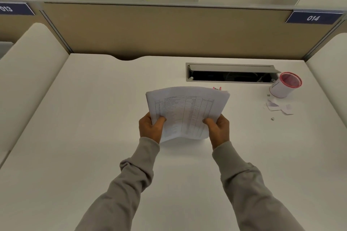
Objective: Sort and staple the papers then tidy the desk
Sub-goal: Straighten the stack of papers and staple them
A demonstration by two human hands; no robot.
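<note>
Both grey sleeves reach forward over the white desk [84,146]. The left hand [150,127] and the right hand [218,129] each grip a near corner of one stack of papers [185,112], thumbs on top and fingers curled underneath. The stack is lifted off the desk, in front of the cable hatch [231,77] and a little to its left.

The gathering looks done, since the sheets sit as one bundle with a printed table uppermost. No staple shows, so stapling seems to be ahead.

A small pink object [217,88] peeks over the stack's far edge, just in front of the hatch. Whether it is the stapler I cannot tell.

Paper scraps [277,108] lie in front of the hatch's right end, and a red-rimmed cup [285,85] stands beside that end, so the tidying is not yet done.
</note>
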